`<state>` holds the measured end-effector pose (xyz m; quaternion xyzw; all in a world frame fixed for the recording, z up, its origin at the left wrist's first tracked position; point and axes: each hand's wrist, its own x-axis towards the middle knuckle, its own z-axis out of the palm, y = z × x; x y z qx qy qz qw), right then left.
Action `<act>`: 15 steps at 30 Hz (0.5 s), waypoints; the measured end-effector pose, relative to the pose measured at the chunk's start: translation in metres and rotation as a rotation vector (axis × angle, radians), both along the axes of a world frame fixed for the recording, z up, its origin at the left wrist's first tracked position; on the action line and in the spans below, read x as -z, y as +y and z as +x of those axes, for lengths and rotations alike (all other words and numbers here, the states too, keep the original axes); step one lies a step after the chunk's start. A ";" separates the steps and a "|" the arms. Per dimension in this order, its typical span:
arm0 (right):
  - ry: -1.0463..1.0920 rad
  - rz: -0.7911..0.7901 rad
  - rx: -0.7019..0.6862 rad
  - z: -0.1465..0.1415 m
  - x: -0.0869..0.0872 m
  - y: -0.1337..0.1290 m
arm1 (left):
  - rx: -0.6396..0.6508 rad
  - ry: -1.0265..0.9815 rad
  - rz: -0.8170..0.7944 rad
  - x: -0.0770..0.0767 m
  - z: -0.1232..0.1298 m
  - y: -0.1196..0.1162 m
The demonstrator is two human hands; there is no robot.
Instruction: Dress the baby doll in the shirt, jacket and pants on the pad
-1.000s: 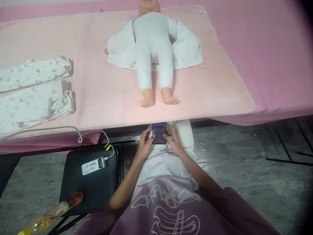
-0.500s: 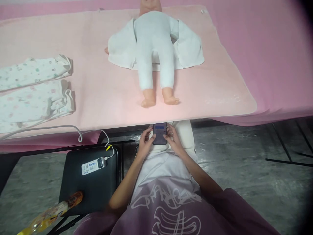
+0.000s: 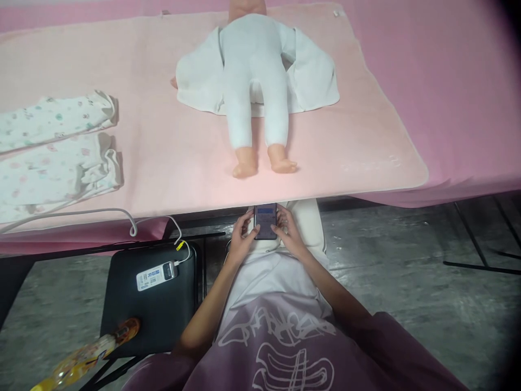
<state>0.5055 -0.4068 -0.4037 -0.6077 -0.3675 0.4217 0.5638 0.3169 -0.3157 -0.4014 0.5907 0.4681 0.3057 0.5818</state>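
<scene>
A smartphone with a lit, dark-toned screen rests between both hands over my lap, just under the table's front edge. My left hand wraps its left side, thumb on the lower screen. On the other side my right hand grips it the same way, its thumb by the lower right corner. The phone's top end meets the table edge in view. Beyond it, a baby doll lies on its back in a white garment spread out at both sides, bare feet toward me. Its head is cut off by the frame.
A pink mat covers the table over a darker pink cloth. Folded printed baby clothes lie at the left. On a black stool sits a white power bank with a cable, near a drink bottle.
The view has shifted very slightly. Both hands keep the phone in the same place, and the doll and clothes lie as before.
</scene>
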 end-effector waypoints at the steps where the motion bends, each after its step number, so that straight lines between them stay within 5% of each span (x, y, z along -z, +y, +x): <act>1: 0.005 0.002 -0.002 0.000 -0.001 0.000 | -0.002 0.000 0.001 0.000 0.000 -0.001; 15: 0.045 -0.001 0.010 0.000 -0.004 0.001 | 0.018 0.003 0.033 -0.005 0.000 -0.001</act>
